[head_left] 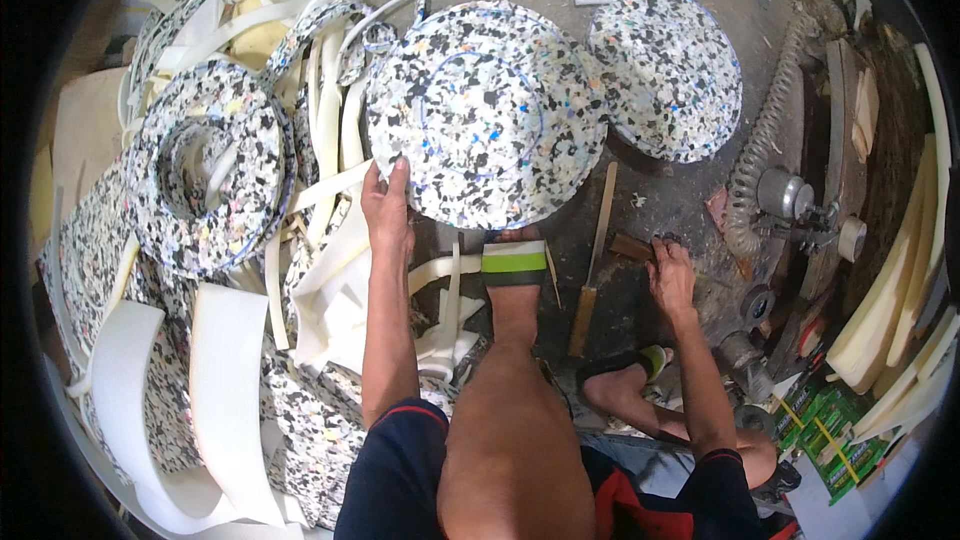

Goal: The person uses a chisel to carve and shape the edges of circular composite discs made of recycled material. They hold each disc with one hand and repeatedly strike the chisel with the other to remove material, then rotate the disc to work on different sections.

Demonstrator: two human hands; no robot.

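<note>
A large round disc of speckled foam, with a blue circle drawn on its middle, stands in front of me. My left hand grips its lower left edge, thumb on the face and fingers mostly behind. Lower on the right, my right hand is down at the floor, its bent fingers around the end of a small brown block. A knife with a long blade and wooden handle lies between the block and my sandalled foot. Behind the large disc, a second speckled disc lies to the right.
A speckled foam ring sits on a heap of offcuts at left. White foam strips curl nearer me. At right are a ribbed hose, a metal spray-gun-like tool, cream foam strips and green packets.
</note>
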